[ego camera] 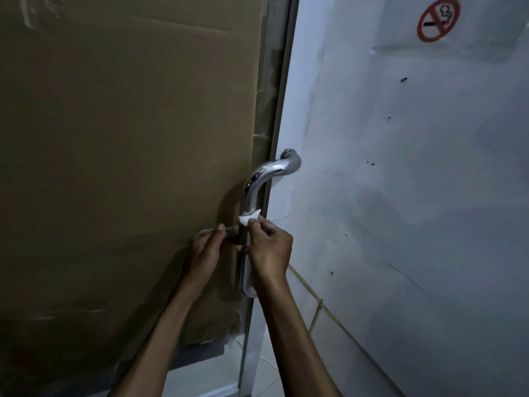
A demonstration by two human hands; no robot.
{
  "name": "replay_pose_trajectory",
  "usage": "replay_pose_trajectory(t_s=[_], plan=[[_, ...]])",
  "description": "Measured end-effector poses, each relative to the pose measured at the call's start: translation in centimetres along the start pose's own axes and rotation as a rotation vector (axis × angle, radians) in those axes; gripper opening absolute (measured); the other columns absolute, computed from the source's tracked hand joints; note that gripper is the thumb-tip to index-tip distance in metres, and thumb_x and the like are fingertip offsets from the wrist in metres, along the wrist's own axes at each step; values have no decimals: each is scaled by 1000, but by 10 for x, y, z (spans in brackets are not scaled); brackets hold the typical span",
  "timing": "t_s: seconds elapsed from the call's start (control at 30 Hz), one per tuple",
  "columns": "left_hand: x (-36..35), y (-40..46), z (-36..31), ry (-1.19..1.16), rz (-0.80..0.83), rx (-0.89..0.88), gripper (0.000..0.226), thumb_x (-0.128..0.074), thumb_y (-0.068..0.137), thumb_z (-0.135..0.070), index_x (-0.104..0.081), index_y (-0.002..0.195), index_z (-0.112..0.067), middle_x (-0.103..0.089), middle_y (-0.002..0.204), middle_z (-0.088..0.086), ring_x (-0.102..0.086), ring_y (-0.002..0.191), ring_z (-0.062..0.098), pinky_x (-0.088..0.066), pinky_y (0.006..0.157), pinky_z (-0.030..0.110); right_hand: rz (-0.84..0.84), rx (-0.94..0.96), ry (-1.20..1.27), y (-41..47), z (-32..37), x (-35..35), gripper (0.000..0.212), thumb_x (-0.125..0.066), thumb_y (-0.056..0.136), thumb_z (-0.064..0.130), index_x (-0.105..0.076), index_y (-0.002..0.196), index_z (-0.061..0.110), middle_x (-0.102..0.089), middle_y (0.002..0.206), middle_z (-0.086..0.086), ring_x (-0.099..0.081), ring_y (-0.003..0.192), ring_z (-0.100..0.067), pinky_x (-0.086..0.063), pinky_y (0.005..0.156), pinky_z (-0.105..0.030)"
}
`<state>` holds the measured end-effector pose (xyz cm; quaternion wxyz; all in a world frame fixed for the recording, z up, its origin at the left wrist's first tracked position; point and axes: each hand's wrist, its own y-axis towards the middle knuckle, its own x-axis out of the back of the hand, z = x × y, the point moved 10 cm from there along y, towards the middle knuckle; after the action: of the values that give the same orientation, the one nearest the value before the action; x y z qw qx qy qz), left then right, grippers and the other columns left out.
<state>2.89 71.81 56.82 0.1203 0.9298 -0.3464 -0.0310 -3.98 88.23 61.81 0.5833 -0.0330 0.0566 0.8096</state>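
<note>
Door handle (252, 184): chrome bar mounted at the right edge of a door faced with cardboard (114, 138). The long axis runs vertically. The upper end curves over to the right into its mount, and the lower end finishes below both hands. A grey door frame (276, 110) runs just beside the bar on its right. Beyond that is a pale wall (400, 196), which carries a no-smoking sign (438, 20) high up, well apart from the work.

Clearance: flat cardboard lies open to the left of the bar. To the right the frame is close. The bar above the hands is free up to the bend.

Right hand (269, 247): fingers curled, fingertips and thumb pinching a small white tissue (249, 217), which lies against the bar at about mid-height.

Left hand (204, 253): on the left of the bar and level with the right hand. Its fingers are curled and one fingertip reaches towards the bar. Whether it holds anything cannot be told in the dim light.

Pale floor (200, 376) shows under the cardboard's lower edge
</note>
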Motion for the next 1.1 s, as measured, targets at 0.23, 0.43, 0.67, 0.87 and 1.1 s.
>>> replay_pose_trajectory(t_s=[0.23,0.43,0.67,0.87,1.1], plan=[[-6,1,-22,-41,14,-13,38,-53,104,-46,-81,91,-26,-80,88,-9,-71,91,13,-53,83,28,-5,104,12,1,38,-2,16,-67,100,23,-82,106,21,-80,89,6,-77,71,-14,-66,74,-41],[-8,0,-38,-104,42,-81,37,-52,99,-52,-82,100,-32,-81,103,-5,-73,107,14,-52,100,38,28,69,-1,-4,38,-3,19,-67,101,21,-82,95,29,-80,83,12,-78,74,-13,-66,78,-46],[-8,8,-53,-122,69,-110,40,-52,96,-62,-81,104,-36,-79,105,9,-73,108,28,-53,104,53,85,36,116,1,55,-7,17,-66,101,19,-82,106,16,-81,90,3,-79,80,-20,-65,78,-38],[-7,0,-71,-115,28,-142,33,-51,107,-36,-81,96,-36,-79,104,-13,-70,107,4,-49,99,31,80,0,195,3,64,-10,15,-68,99,17,-81,105,13,-81,92,0,-78,80,-26,-65,82,-41],[-2,0,-70,-106,12,-108,34,-50,101,-50,-79,104,-32,-77,100,-20,-64,83,-9,-46,79,25,-8,159,-4,6,85,33,18,-64,102,21,-75,105,34,-78,96,5,-69,68,-14,-65,66,-36]])
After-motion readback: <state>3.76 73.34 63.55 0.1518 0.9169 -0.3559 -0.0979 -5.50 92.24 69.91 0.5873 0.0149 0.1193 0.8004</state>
